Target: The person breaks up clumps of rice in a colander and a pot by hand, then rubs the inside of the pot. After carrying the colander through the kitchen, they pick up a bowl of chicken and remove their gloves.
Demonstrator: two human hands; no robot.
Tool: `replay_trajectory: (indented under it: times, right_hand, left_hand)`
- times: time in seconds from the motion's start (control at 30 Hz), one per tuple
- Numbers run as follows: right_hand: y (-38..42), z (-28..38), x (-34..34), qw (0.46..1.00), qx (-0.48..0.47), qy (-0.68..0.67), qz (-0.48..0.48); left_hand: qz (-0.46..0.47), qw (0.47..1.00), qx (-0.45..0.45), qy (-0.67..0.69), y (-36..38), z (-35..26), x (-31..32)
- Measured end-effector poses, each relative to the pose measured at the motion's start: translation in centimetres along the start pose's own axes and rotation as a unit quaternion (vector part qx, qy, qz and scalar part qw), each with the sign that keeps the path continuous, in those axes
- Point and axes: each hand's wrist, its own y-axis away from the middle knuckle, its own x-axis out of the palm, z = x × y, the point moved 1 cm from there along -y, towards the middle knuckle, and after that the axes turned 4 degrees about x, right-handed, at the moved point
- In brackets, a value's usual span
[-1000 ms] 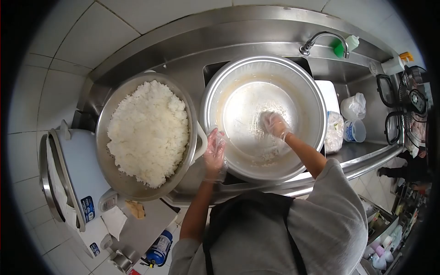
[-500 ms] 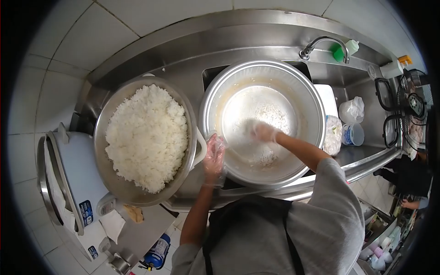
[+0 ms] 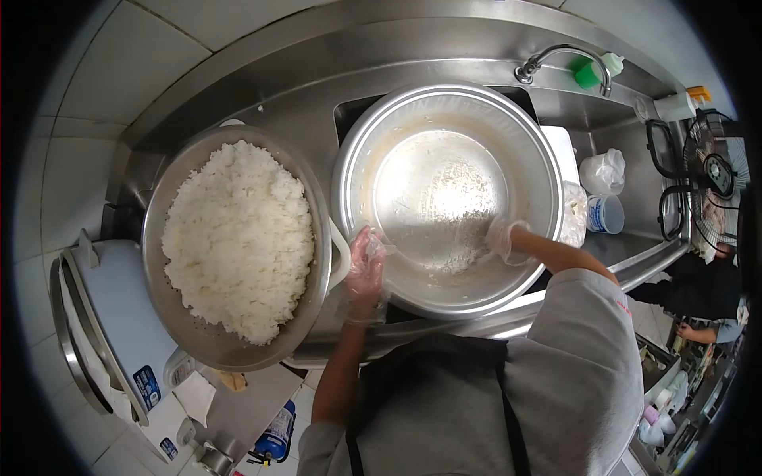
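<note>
A large round metal pot sits over the sink in front of me, with scattered rice grains stuck to its bottom. My left hand, in a clear plastic glove, is closed around the pot's left rim. Inside the pot, low on its right side, my gloved right hand reaches down near the grains. Its fingers are blurred and partly hidden. To the left stands a wide metal colander with a big mound of cooked white rice and a pale handle on its right.
Behind the pot rises a faucet, with a green bottle beside it. At right in the sink are a plastic bag and a white tub. A rice cooker stands at left. Another person is at far right.
My right hand has moved right, from the middle of the pot to its right side. Fewer grains show on the bottom. My left hand stays at the rim while the view shifts slightly.
</note>
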Motion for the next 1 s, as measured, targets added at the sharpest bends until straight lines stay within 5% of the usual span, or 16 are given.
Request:
replay_trajectory:
  times: [0.17,0.23,0.4,0.5,0.57,0.7,0.77,0.83,0.9,1.0]
  right_hand:
    - [-1.0,4.2,-0.4,0.991,0.014,-0.069,-0.116]
    - [-2.1,3.9,1.2,0.960,0.072,-0.231,-0.140]
    - [-2.6,11.5,-1.1,0.951,0.131,-0.218,-0.177]
    - [-6.1,13.8,-0.5,0.952,0.041,-0.267,-0.142]
    - [-8.7,16.0,0.0,0.885,-0.012,-0.423,-0.191]
    - [-9.7,16.7,-2.4,0.886,-0.085,-0.413,-0.193]
    - [-10.4,16.9,0.7,0.916,-0.162,0.020,-0.367]
    - [-5.9,14.1,1.1,0.900,-0.197,-0.315,-0.230]
    - [-1.2,12.0,-0.1,0.747,-0.113,-0.655,-0.012]
    - [1.8,9.8,-0.8,0.611,-0.080,-0.781,0.103]
  left_hand:
    - [0.010,1.000,-0.001,-0.027,0.1,-1.4,0.5]
    - [0.014,0.998,0.027,-0.061,-0.2,-1.6,0.7]
    - [0.023,0.999,0.030,-0.020,0.0,-1.5,0.8]
    - [0.023,0.999,0.033,-0.031,-0.1,-1.8,0.8]
    - [0.013,0.999,0.032,-0.032,-0.3,-1.8,1.0]
    - [0.016,0.999,0.009,-0.027,0.0,-1.8,0.5]
    - [0.050,0.999,-0.002,0.004,0.0,-2.2,0.5]
    - [0.049,0.999,-0.010,0.012,0.3,-2.9,0.8]
    - [0.093,0.996,-0.009,-0.013,0.9,-3.3,0.9]
    - [0.121,0.991,-0.057,-0.009,1.5,-4.4,1.4]
